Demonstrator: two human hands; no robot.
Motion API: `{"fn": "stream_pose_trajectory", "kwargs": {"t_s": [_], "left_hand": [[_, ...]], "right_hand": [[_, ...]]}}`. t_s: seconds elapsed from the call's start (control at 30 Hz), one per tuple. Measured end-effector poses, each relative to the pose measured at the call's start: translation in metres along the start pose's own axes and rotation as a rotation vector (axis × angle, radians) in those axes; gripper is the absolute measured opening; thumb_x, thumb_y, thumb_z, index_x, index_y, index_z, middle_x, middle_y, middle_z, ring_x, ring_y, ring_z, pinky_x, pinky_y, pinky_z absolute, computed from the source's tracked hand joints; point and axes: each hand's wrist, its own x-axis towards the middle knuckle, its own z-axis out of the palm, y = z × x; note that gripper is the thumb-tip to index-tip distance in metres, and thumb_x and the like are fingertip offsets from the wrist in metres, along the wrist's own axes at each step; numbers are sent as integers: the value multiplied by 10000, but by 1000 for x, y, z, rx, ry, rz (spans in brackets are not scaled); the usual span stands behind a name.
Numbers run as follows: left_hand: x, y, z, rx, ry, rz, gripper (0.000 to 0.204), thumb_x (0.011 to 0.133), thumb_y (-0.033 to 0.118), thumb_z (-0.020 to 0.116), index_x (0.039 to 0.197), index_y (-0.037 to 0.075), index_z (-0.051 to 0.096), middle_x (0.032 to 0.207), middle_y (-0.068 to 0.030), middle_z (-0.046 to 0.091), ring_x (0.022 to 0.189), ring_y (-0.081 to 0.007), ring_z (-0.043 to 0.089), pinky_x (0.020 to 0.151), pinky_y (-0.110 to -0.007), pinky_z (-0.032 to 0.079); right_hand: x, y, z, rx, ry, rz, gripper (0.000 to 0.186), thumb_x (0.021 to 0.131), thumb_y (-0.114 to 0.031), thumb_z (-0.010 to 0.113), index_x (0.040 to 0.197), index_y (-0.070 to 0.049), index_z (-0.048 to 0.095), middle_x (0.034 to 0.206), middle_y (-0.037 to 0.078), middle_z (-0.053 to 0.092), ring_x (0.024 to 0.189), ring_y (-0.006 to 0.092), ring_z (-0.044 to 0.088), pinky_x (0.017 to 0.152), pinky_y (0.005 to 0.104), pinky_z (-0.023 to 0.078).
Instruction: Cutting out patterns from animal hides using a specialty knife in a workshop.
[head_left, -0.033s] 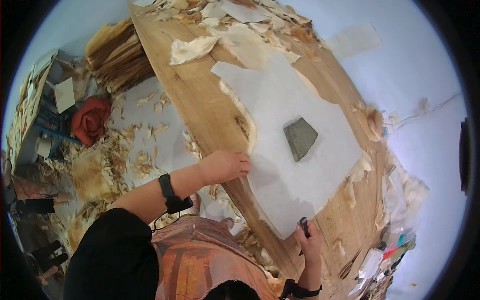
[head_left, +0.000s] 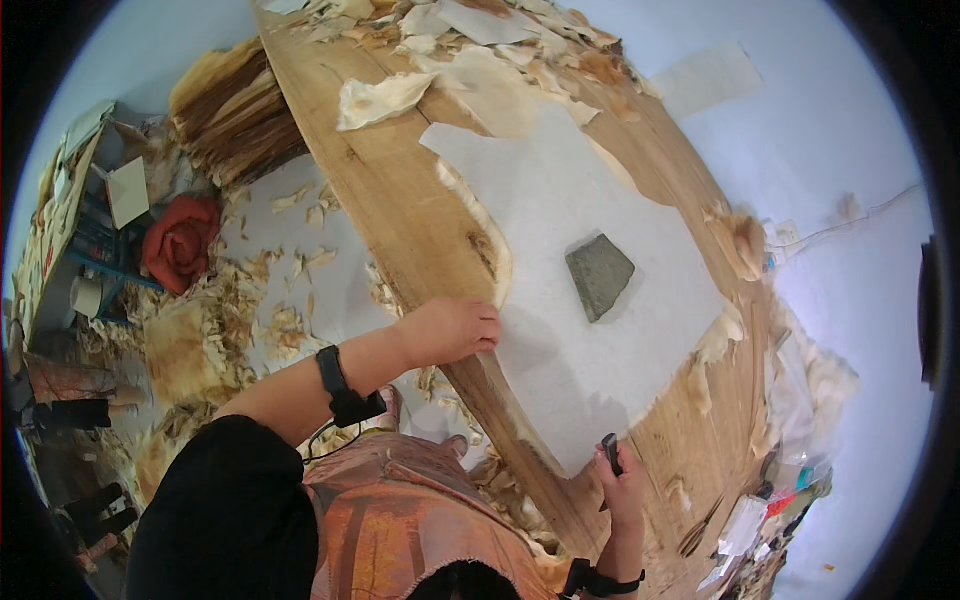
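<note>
Two hands are serving me: my left hand [head_left: 448, 331], half-curled, is resting at a pale hide's [head_left: 560, 390] edge, grip unclear; my right hand [head_left: 624, 484] is clutching a dark-handled tool [head_left: 611, 453]. Under a grey stone [head_left: 600, 278] on the worktop [head_left: 410, 215], the hide is looking neat lower left, ragged and apparently unfinished right.

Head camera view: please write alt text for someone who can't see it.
A person's left hand rests at the edge of a pale hide on a wooden table, while the right hand grips a dark tool. A grey slab lies on the hide.
</note>
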Motion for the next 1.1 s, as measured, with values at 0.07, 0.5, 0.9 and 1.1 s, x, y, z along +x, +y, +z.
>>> {"fn": "stream_pose_trajectory", "kwargs": {"t_s": [0.07, 0.5, 0.9, 1.1], "left_hand": [[7, -1, -5, -96, -60, -82, 152, 945, 210, 645, 1068, 126, 612, 1002, -34, 642, 978, -259, 646, 798, -405, 546], [73, -3, -12, -507, 345, 186, 382, 885, 39, 608, 1264, 73, 575, 1200, -176, 614, 1239, -368, 538, 1006, -445, 447], [13, -30, -9, -242, -77, 228, 425, 876, 73, 627, 1296, 126, 589, 1117, -125, 642, 1097, -338, 570, 977, -443, 446], [42, -24, 13, -361, -31, -5, 483, 915, 86, 587, 1392, 149, 537, 930, -100, 703, 945, -361, 630, 850, -472, 498]], "right_hand": [[-2, -8, -5, 60, 46, -20, 100, 947, -122, 686, 978, -28, 673, 659, -31, 571, 587, 51, 513, 547, 243, 415], [-5, -76, 46, -318, 75, -315, 268, 866, -213, 786, 1088, -111, 677, 758, 91, 703, 636, 265, 695, 580, 365, 524], [33, -69, 84, -48, -5, 80, 131, 912, -160, 701, 970, -47, 665, 763, 91, 694, 657, 211, 666, 628, 352, 514], [45, -40, 73, 162, -3, -104, 149, 960, -175, 656, 1005, -34, 676, 646, -41, 556, 528, 42, 452, 482, 237, 356]]}}
